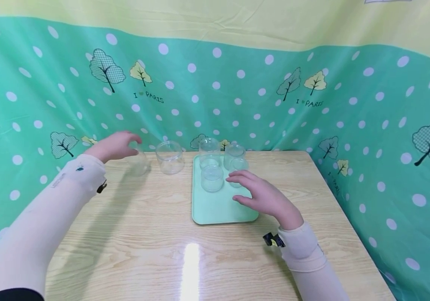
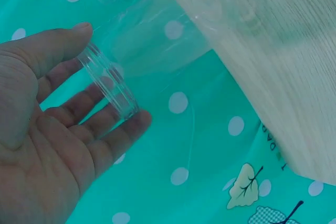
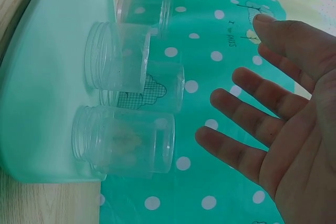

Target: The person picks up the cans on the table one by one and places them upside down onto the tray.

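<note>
My left hand [image 1: 115, 146] reaches to the far left of the table, its thumb and fingers curved around the threaded rim of a clear plastic jar [image 1: 139, 163]. The left wrist view shows that jar [image 2: 157, 35] with its rim among the fingers. Beside it stands a second clear jar [image 1: 170, 159]. My right hand [image 1: 261, 194] hovers over the right side of a pale green tray [image 1: 224, 209], fingers spread and holding nothing. Several clear jars stand on the tray's far half, including a near one [image 1: 212, 179]. In the right wrist view, a tray jar [image 3: 126, 140] has its threaded end down.
The tray lies on a wooden table [image 1: 154, 234]. A green dotted curtain [image 1: 215, 75] with tree prints rises behind the table and along its sides. Other tray jars, such as the tall back one [image 1: 209, 148], stand close together.
</note>
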